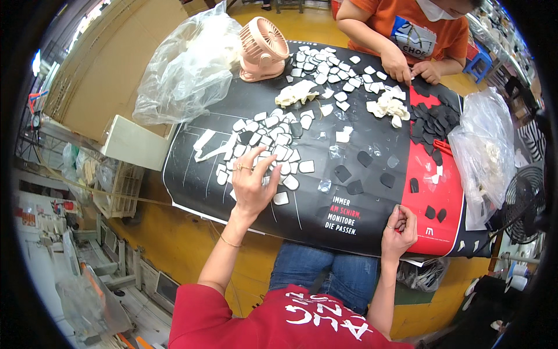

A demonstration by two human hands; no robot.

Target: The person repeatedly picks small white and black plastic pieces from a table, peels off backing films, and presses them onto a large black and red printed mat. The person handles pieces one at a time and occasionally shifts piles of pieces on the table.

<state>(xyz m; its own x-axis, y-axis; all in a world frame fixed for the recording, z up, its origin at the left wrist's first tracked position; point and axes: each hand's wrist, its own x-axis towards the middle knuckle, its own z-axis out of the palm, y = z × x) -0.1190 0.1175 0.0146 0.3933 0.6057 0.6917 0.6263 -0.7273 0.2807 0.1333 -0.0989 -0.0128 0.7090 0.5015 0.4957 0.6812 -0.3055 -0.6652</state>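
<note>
left hand [251, 185] spread flat on white shield-shaped pieces [273, 142] — right hand [399, 230] curled closed, contents unclear.

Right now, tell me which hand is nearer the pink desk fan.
Left. The left hand rests on the white pieces below the pink fan; the right hand sits at the table's near edge, farther away.

Black and red table cover [372, 192], white pieces [273, 148], pink fan [263, 47]

Counts on the tabletop [192, 168]

One pink fan [263, 47], two clear plastic bags [180, 70], dozens of white pieces [273, 142], many black pieces [433, 119].
</note>
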